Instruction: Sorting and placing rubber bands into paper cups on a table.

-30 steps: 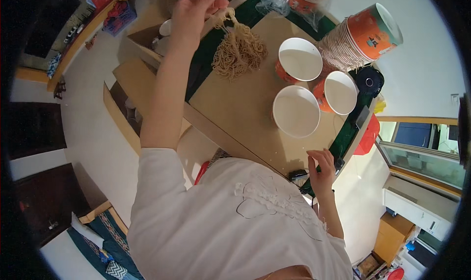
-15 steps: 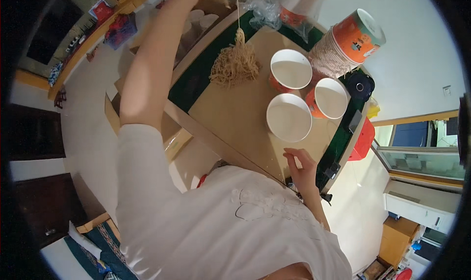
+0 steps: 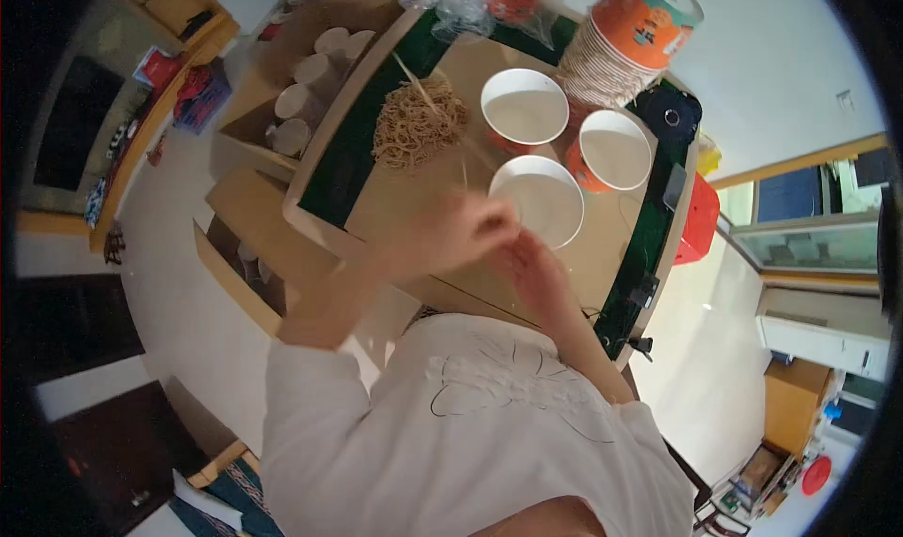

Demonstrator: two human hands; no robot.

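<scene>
With fingers [image 3: 508, 230] blurred, cannot tell if apart or together. Holding left hand [image 3: 461, 227] beside right hand [image 3: 536, 268], near frontmost white cup [image 3: 544, 197].

A white short-sleeved T-shirt [image 3: 480, 462] is worn. Thin dark lines outline a motif [image 3: 508, 384] across its front. Plain sleeves [image 3: 315, 391] flank that motif.

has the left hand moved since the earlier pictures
Yes: judged against the nearest paper cup, the left hand has come toward the person and rightward, from beyond and left of it to its near-left side.
</scene>
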